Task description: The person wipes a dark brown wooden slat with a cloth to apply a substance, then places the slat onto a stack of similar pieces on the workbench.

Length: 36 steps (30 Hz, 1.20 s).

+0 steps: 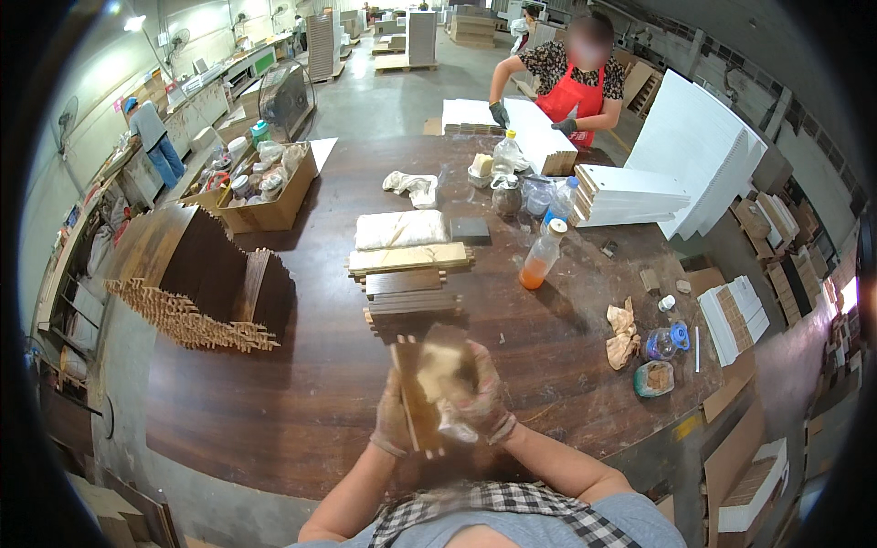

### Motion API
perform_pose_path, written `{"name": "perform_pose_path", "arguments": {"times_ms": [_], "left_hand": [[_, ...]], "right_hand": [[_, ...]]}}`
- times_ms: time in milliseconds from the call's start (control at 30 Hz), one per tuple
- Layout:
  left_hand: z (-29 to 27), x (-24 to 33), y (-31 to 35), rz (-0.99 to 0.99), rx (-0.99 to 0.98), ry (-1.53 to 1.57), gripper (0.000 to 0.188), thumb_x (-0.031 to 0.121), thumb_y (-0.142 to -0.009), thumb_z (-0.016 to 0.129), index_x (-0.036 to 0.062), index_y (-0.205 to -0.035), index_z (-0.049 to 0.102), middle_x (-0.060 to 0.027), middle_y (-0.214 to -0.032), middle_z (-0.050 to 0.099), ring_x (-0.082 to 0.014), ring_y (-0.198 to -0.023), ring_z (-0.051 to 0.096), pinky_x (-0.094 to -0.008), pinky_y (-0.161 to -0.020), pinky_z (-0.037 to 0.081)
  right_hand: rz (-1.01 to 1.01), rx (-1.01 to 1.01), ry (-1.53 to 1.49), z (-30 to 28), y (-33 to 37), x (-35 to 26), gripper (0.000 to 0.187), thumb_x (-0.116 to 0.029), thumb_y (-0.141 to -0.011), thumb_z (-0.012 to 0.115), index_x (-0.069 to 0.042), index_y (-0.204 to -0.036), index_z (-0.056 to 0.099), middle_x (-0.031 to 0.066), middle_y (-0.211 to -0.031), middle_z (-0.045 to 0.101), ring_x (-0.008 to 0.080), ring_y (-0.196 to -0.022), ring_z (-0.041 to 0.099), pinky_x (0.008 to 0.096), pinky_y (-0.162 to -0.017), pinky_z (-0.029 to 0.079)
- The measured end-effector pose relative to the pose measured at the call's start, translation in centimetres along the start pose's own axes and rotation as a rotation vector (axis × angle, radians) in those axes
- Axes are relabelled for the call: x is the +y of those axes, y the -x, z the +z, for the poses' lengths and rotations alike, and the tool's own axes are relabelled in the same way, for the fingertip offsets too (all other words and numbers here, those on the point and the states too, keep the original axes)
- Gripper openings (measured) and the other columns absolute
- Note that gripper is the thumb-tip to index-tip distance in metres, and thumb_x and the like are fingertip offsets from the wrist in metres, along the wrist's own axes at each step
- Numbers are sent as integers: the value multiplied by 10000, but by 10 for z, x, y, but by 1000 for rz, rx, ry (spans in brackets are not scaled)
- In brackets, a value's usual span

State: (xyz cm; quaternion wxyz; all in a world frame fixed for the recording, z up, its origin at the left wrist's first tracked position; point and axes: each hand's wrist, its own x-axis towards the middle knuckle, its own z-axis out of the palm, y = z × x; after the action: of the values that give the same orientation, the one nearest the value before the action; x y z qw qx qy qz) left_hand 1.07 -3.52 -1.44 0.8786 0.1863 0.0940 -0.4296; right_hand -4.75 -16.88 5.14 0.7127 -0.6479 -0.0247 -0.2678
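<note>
My left hand [391, 422], in a pale work glove, grips the left edge of a brown wooden board [416, 402] with small dowel pegs along its ends. The board is held up above the near edge of the table. My right hand [482, 402], gloved too, presses a crumpled pale cloth [444, 370] against the board's face; motion blurs the cloth. Just beyond my hands lies a row of narrow grey-brown boards [411, 297] with pegs. Behind it are a light wood piece [406, 259] and a folded white cloth bundle [400, 230].
A tall stack of pegged brown boards [183, 265] stands left on the dark table [347, 402]. Behind it is a cardboard box [274, 215] of jars. Bottles, including one with orange liquid [541, 260], stand right of centre. Across the table a co-worker [580, 91] handles white panels [525, 128].
</note>
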Motion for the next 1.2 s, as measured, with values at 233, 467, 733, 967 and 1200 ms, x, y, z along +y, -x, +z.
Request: {"name": "perform_pose_path", "arguments": {"times_ms": [233, 467, 733, 967, 1200], "left_hand": [[-19, 12, -5, 83, -230, -90, 611, 541, -1032, 409, 58, -1399, 490, -121, -1274, 607, -248, -1122, 617, -391, -957, 544], [-16, 37, 23, 283, -61, -130, 614, 533, -1053, 325, 80, -1450, 443, -142, -1381, 558, -327, -1157, 611, -504, -997, 509], [15, 48, 27, 315, 14, 32, 531, 487, -1060, 363, 87, -1372, 521, -127, -1217, 637, -306, -1051, 640, -470, -935, 532], [2, 50, 21, 292, 55, 100, 539, 507, -1033, 444, 58, -1301, 574, -129, -1159, 672, -290, -969, 679, -445, -834, 584], [15, 40, 23, 419, 153, -64, 476, 470, -1030, 492, 79, -1287, 575, -105, -1070, 672, -248, -931, 683, -393, -800, 596]], "right_hand": [[397, -392, -446, 14, 34, -13, 494, -63, -904, 715, -16, -1350, 509, 82, -1218, 615, 184, -1109, 614, 309, -894, 555], [969, -112, -1600, -46, 9, -18, 529, -135, -877, 709, -27, -1357, 516, 227, -1323, 535, 341, -1240, 543, 401, -1043, 518], [908, -135, -1613, -60, 31, 10, 635, -217, -889, 664, -44, -1454, 431, 315, -1300, 529, 435, -1086, 632, 541, -852, 595], [124, -492, 551, -43, 5, -45, 567, -210, -780, 818, -37, -1282, 618, 95, -1068, 713, 172, -934, 702, 310, -808, 568], [-286, -767, 1090, 7, -7, -67, 517, -335, -794, 747, -126, -1260, 666, 62, -890, 630, 227, -781, 644, 371, -662, 522]]}}
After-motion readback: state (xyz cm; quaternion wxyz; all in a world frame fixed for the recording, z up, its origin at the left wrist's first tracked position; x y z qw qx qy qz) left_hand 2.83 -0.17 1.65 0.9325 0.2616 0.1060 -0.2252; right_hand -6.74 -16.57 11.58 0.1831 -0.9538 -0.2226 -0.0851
